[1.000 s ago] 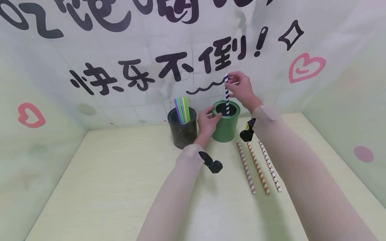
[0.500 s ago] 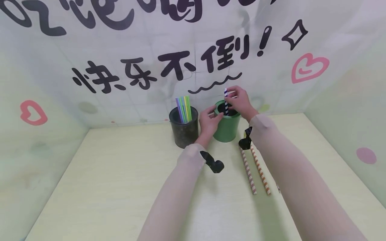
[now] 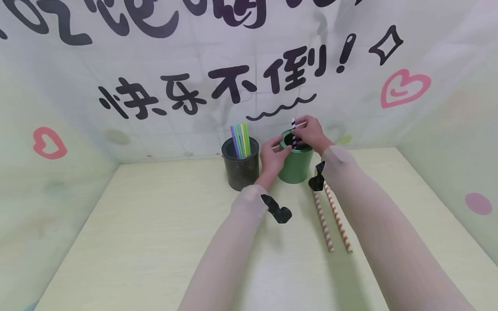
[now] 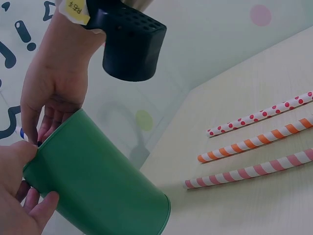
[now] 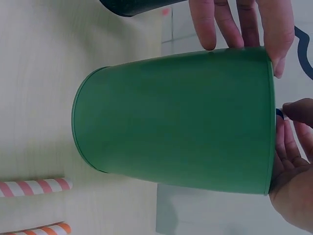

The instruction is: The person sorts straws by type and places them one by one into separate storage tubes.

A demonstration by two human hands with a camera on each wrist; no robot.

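Lowered since a second ago, the blue-and-white striped straw (image 3: pixel 293 129) now stands mostly inside the green cup (image 3: pixel 296 166), only its top end showing above the rim, and the right hand (image 3: pixel 311 134) has come down with it from well above the cup to just over the mouth. That hand pinches the straw near its upper end between thumb and fingertips; the straw's long axis runs close to upright, top end pointing up toward the wall lettering, lower end down into the cup. The left hand (image 3: pixel 273 156) grips the cup's near-left side, thumb at the rim and fingers curled round the wall, as the right wrist view also shows. Just left of the left hand stands a dark cup (image 3: pixel 240 170) holding a bundle of coloured straws (image 3: pixel 240 140), upright. Under the right forearm, on the table (image 3: pixel 148 224), lie a pink striped straw (image 3: pixel 323 222) and an orange striped straw (image 3: pixel 339 222), side by side, pointing away from the person; the left wrist view shows a red dotted straw (image 4: pixel 261 115) beside them.
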